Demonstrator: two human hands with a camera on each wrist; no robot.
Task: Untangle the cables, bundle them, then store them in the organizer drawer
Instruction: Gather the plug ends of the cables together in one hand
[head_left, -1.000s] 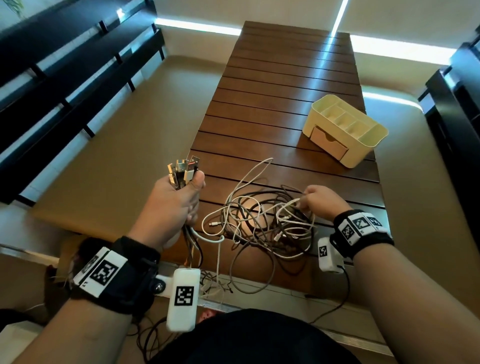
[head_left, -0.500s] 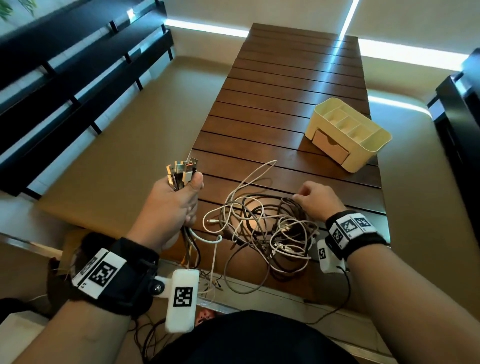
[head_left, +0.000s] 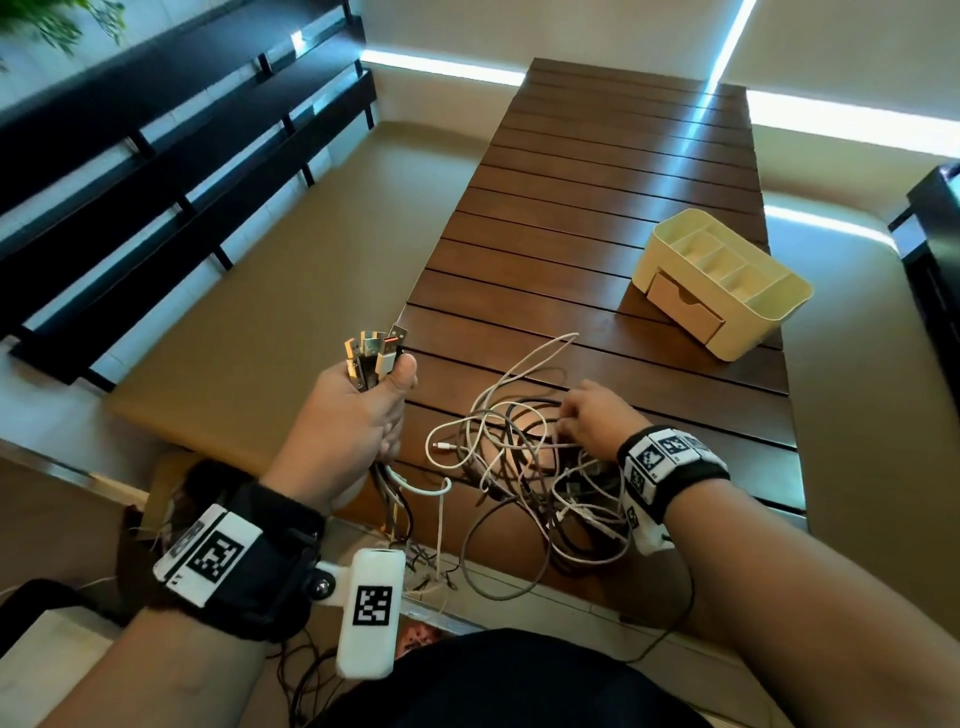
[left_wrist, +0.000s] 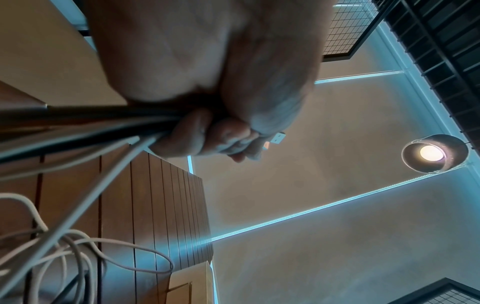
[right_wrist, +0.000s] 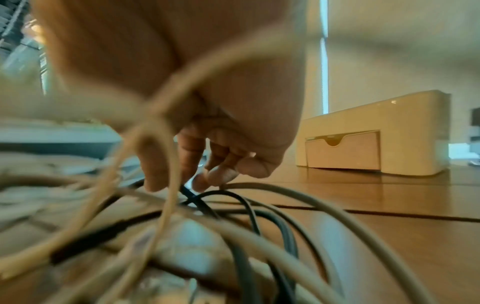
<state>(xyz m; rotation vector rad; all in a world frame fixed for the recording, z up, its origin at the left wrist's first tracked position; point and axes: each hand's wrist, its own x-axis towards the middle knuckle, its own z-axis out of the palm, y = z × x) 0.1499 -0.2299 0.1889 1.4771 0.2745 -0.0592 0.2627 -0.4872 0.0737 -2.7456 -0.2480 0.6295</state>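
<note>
My left hand (head_left: 363, 410) is raised beside the table's near left corner and grips a bunch of cable ends, whose plugs (head_left: 373, 349) stick up above the thumb. In the left wrist view the fingers (left_wrist: 221, 135) curl round white and dark cables (left_wrist: 85, 131). Those cables hang down into a tangle of cables (head_left: 524, 467) on the wooden table (head_left: 597, 182). My right hand (head_left: 587, 421) reaches into the tangle's far side; in the right wrist view its fingertips (right_wrist: 205, 181) pinch a dark cable (right_wrist: 207, 197). A cream organizer (head_left: 727, 270) stands at the right with its drawer (head_left: 685, 306) closed.
The slatted table runs long and narrow away from me; beyond the organizer (right_wrist: 376, 115) lies bare wood. Dark slatted benches (head_left: 156, 156) stand to the left. More thin wires (head_left: 426, 566) hang off the near table edge. Pale floor lies on both sides.
My right hand has shifted a little left and nearer, deeper into the tangle, and some loops have moved with it. The left hand keeps the same grip and place.
</note>
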